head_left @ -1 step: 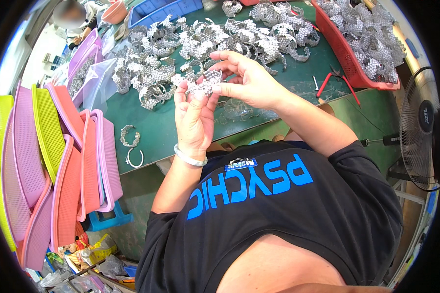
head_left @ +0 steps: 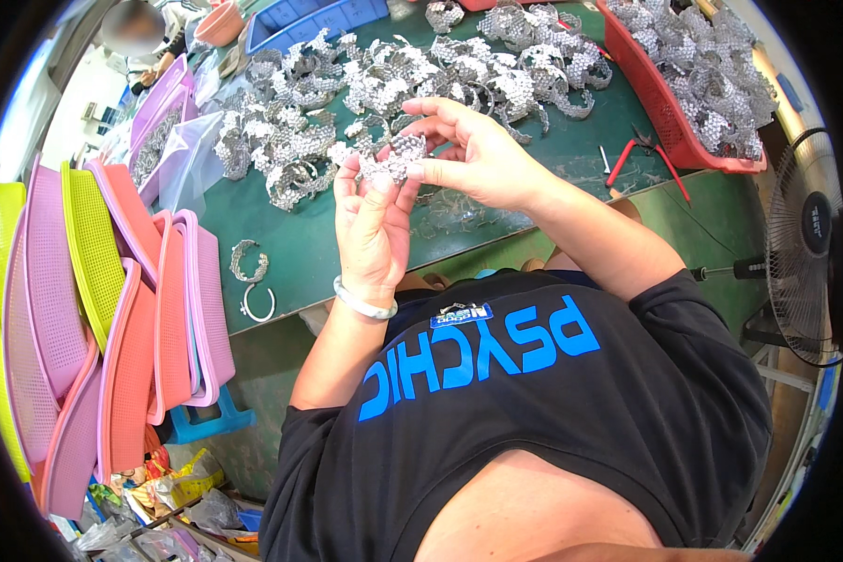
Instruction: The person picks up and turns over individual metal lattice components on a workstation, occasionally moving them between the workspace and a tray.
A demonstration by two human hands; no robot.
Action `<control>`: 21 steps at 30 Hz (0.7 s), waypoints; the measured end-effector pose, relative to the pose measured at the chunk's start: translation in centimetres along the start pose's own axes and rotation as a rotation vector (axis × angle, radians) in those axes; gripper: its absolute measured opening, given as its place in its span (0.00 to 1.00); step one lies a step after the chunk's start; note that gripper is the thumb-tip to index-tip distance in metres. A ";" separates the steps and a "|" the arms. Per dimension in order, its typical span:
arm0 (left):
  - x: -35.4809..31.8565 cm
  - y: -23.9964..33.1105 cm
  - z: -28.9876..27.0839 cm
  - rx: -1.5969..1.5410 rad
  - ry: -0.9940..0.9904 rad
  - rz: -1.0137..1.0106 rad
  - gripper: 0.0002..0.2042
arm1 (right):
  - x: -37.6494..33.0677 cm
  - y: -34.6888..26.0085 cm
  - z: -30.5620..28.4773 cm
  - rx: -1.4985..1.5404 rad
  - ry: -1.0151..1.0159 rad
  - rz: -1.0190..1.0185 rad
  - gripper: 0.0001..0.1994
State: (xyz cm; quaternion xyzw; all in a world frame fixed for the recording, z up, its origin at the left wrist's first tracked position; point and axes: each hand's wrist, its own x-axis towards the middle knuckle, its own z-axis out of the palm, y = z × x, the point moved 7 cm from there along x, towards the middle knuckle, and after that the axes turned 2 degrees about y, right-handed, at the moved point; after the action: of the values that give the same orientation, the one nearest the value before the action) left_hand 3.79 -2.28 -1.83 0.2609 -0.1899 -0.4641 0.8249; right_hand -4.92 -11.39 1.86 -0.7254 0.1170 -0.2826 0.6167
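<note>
We hold a small shiny silver mesh piece (head_left: 395,159) up over the green counter (head_left: 337,244), with our left hand (head_left: 373,229) pinching it from below and our right hand (head_left: 473,155) pinching it from the side. Behind it lies a big heap of silver pieces (head_left: 393,75). A red basket (head_left: 670,122) sits to the right, red pliers (head_left: 642,155) just beside it, and stacked bright trays (head_left: 94,309) stand at the left.

Silver studded strip (head_left: 393,161), green table (head_left: 328,234), red basket (head_left: 660,108), pink trays (head_left: 173,309)

The hands (head_left: 421,187) hide much of the sparkly silver piece (head_left: 393,161).
</note>
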 end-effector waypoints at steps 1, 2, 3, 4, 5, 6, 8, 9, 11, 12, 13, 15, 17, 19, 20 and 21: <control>0.0 0.0 0.0 -0.002 0.001 0.000 0.27 | 0.0 -0.1 0.0 -0.003 0.002 0.000 0.30; 0.0 0.0 0.0 -0.003 0.003 0.000 0.27 | -0.1 -0.1 0.0 -0.005 0.004 0.000 0.30; 0.0 0.0 0.0 0.000 0.003 -0.001 0.27 | -0.1 -0.2 0.0 -0.002 0.004 -0.001 0.29; 0.0 0.0 0.0 0.003 0.003 -0.004 0.27 | -0.1 -0.2 0.0 0.002 0.005 -0.001 0.29; 0.0 0.0 -0.1 0.006 0.003 -0.006 0.27 | -0.1 -0.2 0.0 0.006 0.006 -0.002 0.29; 0.0 0.0 -0.1 0.002 0.002 -0.006 0.27 | -0.1 -0.2 0.0 0.008 0.005 -0.003 0.29; 0.0 0.0 0.0 -0.004 0.000 -0.006 0.27 | -0.1 -0.1 0.0 0.012 0.001 -0.004 0.29; 0.0 0.0 0.0 -0.004 0.002 -0.007 0.27 | -0.1 -0.1 0.0 0.011 0.003 -0.007 0.29; 0.0 0.0 0.0 -0.004 0.007 -0.007 0.26 | -0.1 -0.1 0.0 0.008 0.005 -0.013 0.29; 0.0 0.0 0.0 -0.004 0.006 -0.006 0.26 | -0.1 -0.1 0.0 0.011 0.004 -0.012 0.29; 0.0 0.0 0.0 -0.003 0.005 -0.007 0.26 | -0.1 -0.1 0.0 0.013 0.004 -0.011 0.28; 0.0 -0.1 -0.1 -0.002 0.005 -0.007 0.26 | -0.1 0.0 0.0 0.013 0.003 -0.011 0.28; 0.0 -0.1 -0.1 0.000 0.008 -0.007 0.25 | -0.1 0.0 0.0 0.007 0.000 -0.015 0.28; 0.0 -0.1 -0.1 0.001 0.005 -0.004 0.26 | -0.1 0.0 0.0 0.023 -0.004 -0.007 0.28; 0.0 -0.1 -0.1 0.002 0.003 -0.002 0.26 | -0.2 0.0 0.0 0.031 -0.007 -0.004 0.28; -0.1 0.0 -0.1 0.004 0.000 0.000 0.25 | -0.2 -0.1 0.1 0.031 0.000 0.004 0.28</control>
State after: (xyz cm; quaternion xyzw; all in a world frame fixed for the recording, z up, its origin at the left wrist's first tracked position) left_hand 3.78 -2.23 -1.92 0.2628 -0.1907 -0.4635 0.8244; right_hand -5.06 -11.21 1.91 -0.7155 0.1141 -0.2830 0.6285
